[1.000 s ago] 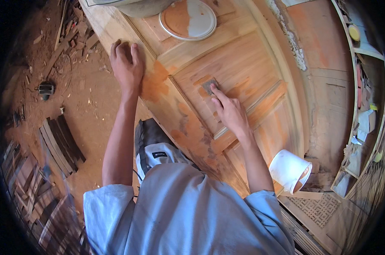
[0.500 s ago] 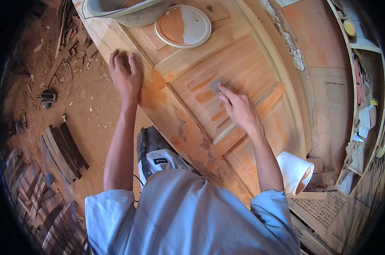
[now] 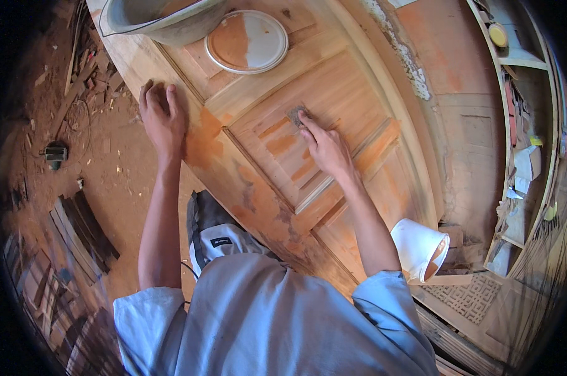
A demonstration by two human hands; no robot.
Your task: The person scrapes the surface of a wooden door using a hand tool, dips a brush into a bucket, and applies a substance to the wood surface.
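A panelled wooden door (image 3: 276, 210) lies slantwise in front of me, with orange smears over its frame and raised panel. My right hand (image 3: 328, 147) presses a small grey pad (image 3: 296, 116), perhaps folded sandpaper, onto the orange-streaked middle panel. Its fingertips are on the pad; the pad's exact kind is unclear. Over at the door's left edge rests my left hand (image 3: 163, 122), holding nothing, its fingers apart and slightly bent.
A grey basin (image 3: 171, 31) and a round lid (image 3: 258, 47) half covered in orange sit on the door's far part. At right a white bucket (image 3: 415, 247) lies tipped. Wood scraps (image 3: 80, 229) litter the floor at left; shelves (image 3: 521, 62) stand far right.
The pad and my right hand have shifted slightly up along the panel. My left hand stays on the edge. The whole view has slid a little, so everything sits further left.
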